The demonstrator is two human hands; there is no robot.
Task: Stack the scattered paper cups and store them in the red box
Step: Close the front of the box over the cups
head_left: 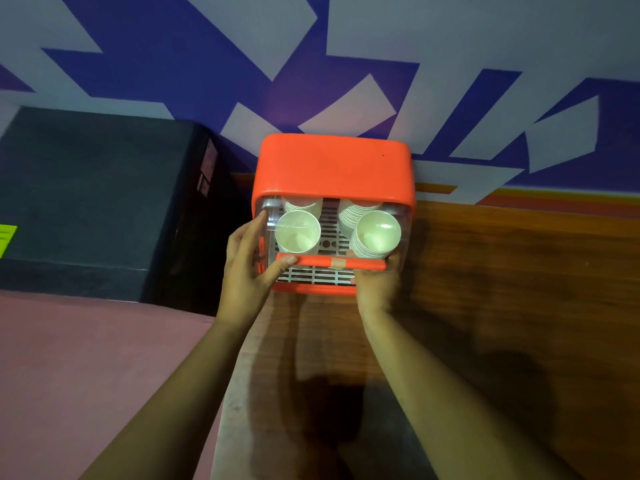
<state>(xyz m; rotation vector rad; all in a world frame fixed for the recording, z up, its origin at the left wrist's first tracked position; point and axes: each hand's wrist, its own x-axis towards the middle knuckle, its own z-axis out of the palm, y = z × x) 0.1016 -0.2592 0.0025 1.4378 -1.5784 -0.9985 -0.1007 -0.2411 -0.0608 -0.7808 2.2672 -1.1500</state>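
Fingers of the left hand lie nearly straight up the left side of the box, the forefinger tip reaching the upper left corner of its clear cover. The thumb is spread away from them and presses on the left end of the red bar that runs across the cover's near edge. Nothing is clasped in this hand; it rests flat against the box.

The right hand wraps the near right corner of the box, just under the right end of the bar. One fingertip shows on the white grille. The other fingers are hidden behind the hand and the corner, so how far they curl is not plain, though the hand appears to grip there.

The cups are all inside the box, behind the cover, mouths toward the camera. They stand in four stacks: two near ones, left and right, and two farther ones partly hidden under the red top. The right stacks show many nested rims. The grille lies beneath them.

The box sits on a brown wooden surface, its far side against a wall painted grey and blue. A black block stands to its left, apart from it.
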